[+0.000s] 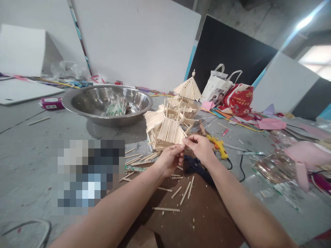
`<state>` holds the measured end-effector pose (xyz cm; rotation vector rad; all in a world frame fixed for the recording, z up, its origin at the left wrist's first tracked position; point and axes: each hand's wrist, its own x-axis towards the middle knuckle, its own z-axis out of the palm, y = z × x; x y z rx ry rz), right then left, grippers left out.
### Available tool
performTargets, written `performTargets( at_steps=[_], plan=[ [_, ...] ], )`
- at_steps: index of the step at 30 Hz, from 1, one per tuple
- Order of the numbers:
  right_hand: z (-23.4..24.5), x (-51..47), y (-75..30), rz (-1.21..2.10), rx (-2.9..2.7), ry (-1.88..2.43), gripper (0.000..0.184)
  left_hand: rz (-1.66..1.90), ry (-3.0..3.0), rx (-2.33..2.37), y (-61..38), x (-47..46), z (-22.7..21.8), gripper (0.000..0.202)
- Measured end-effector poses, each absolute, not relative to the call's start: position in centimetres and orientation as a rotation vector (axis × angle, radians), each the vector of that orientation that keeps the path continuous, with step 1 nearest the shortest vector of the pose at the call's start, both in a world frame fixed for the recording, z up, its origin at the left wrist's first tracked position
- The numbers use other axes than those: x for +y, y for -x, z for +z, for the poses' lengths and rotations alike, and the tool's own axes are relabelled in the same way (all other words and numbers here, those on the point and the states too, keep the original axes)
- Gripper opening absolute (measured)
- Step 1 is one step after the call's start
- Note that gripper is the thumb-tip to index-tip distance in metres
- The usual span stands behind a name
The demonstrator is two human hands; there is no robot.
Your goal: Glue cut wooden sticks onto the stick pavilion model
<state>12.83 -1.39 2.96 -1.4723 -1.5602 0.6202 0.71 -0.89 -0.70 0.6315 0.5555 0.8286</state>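
In the head view, the stick model stands on the floor, just beyond the brown board and ahead of both hands. It is built of pale, thin sticks laid closely side by side: the front panel slopes toward the viewer and widens downward, and the left panel slants away beside it. Upright posts rise from the middle, while the right side shows open framing with gaps between bars. Behind rises a pointed roof of the same sticks, topped by a small finial; whether it joins the model is unclear. The left hand and right hand meet in narrow pinches at the front panel's lower right corner; what their fingertips hold, I cannot tell. Loose sticks lie scattered nearby, and a yellow glue gun lies right of the right hand.
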Motion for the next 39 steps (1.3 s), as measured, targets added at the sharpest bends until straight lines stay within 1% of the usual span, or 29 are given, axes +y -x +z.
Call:
performTargets(
  at_steps=[4,19,39],
  plan=[
    [3.0,-1.44,-12.81,0.606,-1.563,1.478,0.022,0.829,-0.621,0.556,-0.69,-0.92,-0.67,0.022],
    [2.76,-1.27,-12.84,0.731,-1.474,1.461,0.025,0.813,-0.584,0.551,-0.62,-1.03,-0.23,0.017],
    [2.99,-1.45,-12.66,0.616,-1.557,1.482,0.027,0.809,-0.57,0.554,-0.52,-1.1,-0.24,0.015]
  ],
)
